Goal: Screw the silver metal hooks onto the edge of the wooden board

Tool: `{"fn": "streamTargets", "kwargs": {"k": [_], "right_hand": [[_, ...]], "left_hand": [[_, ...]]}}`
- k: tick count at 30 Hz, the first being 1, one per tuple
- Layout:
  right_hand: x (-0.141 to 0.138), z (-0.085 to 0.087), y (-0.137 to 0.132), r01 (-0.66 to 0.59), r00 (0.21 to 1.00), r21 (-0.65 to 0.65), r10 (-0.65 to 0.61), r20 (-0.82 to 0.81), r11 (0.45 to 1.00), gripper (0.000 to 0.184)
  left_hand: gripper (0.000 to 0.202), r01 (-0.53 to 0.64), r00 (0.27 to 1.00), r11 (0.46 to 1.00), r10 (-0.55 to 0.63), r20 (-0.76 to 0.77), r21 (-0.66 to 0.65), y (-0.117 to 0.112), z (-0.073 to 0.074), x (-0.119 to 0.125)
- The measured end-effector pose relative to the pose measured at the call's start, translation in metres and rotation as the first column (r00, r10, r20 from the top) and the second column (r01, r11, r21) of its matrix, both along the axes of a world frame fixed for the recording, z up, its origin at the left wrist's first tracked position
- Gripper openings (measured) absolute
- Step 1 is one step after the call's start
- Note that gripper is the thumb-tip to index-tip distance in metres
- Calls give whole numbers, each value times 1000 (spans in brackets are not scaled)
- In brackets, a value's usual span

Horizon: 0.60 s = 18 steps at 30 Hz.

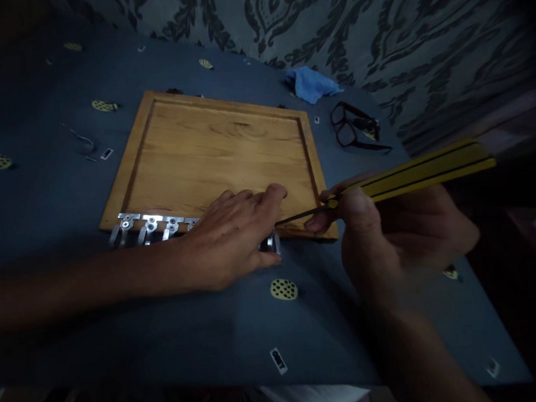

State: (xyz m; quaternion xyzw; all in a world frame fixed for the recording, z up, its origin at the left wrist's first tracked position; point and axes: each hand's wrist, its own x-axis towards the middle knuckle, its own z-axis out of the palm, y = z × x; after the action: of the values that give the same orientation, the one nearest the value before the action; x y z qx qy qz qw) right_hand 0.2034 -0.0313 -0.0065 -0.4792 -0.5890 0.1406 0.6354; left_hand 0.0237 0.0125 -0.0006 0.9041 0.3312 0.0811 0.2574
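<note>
A wooden framed board (221, 149) lies on the blue-covered table, a metal hook rail (162, 220) along its near edge. My left hand (236, 235) is laid across the rail's right part and the board, its thumb against the near side by the last hook. Much of the rail is hidden beneath it. In my right hand (403, 236) is a screwdriver with a yellow, black-striped handle (426, 169). The screwdriver's thin shaft points left, its tip at the rail's right end beside my left hand. Whether the tip sits in a screw cannot be made out.
Dark-framed glasses (349, 129) rest right of the board, with a blue cloth (312, 84) behind them. A thin curved piece (82, 138) lies to the left. Patterned wallpaper (331, 26) rises along the table's back. The table's front edge runs below my hands.
</note>
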Motion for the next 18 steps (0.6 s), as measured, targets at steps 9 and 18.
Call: {"fn": "streamTargets", "kwargs": {"k": [9, 18], "right_hand": [[-3, -1, 1, -74, 997, -40, 73, -29, 996, 10], [1, 4, -3, -69, 998, -115, 69, 0, 991, 14]], "left_hand": [[55, 9, 1000, 1000, -9, -7, -22, -1, 1, 2], [55, 3, 1000, 999, -4, -17, -36, 0, 3, 2]]}}
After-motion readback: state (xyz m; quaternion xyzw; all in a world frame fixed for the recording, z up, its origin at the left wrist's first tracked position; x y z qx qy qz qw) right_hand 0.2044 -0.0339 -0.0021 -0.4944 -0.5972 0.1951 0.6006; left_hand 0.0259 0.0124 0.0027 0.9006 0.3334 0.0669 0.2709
